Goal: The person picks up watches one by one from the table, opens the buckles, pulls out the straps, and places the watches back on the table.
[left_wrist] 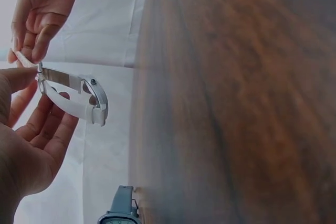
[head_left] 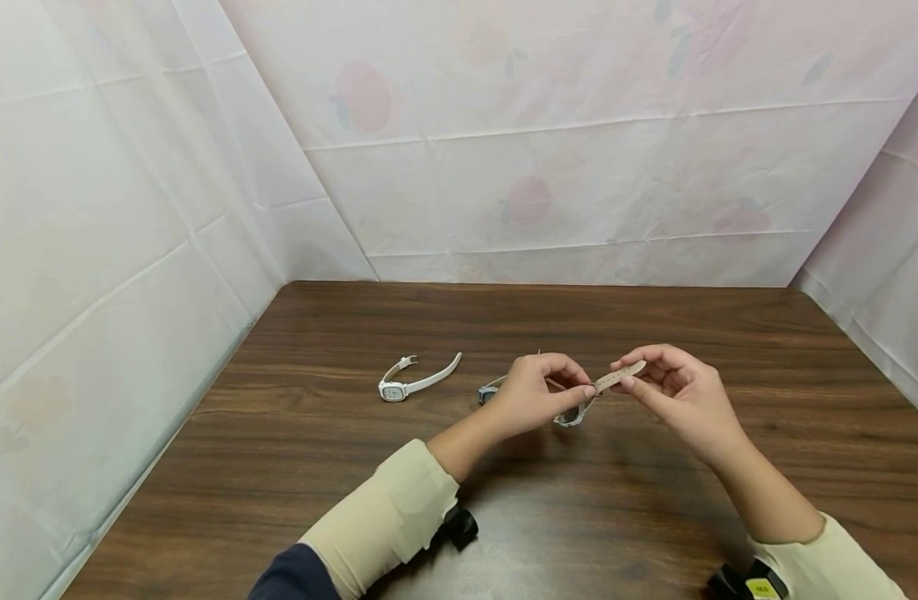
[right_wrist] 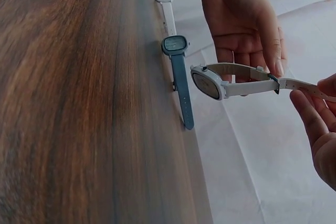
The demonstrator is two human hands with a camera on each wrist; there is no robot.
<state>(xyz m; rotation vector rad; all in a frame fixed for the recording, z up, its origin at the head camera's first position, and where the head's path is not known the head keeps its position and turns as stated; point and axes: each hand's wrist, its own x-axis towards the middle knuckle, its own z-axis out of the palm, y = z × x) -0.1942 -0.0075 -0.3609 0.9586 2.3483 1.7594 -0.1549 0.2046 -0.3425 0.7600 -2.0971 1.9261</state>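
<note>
Both hands hold a white wristwatch [right_wrist: 209,85] above the table, its strap looped through the buckle. My left hand [head_left: 532,398] pinches it at the buckle between thumb and fingers, while the case hangs below, as the left wrist view also shows. The loose end of the strap [head_left: 615,377], with its row of holes, is pinched between thumb and fingers of my right hand [head_left: 691,407]. Behind my left hand lies a blue-grey watch [head_left: 485,395], partly hidden in the head view; the right wrist view shows its strap [right_wrist: 181,90] stretched out.
A second white watch [head_left: 394,392] lies to the left on the dark wood table [head_left: 279,483], its strap unfastened. Pale patterned cloth [head_left: 459,192] hangs behind the table and along both sides. Each wrist carries a small black device under a light sleeve.
</note>
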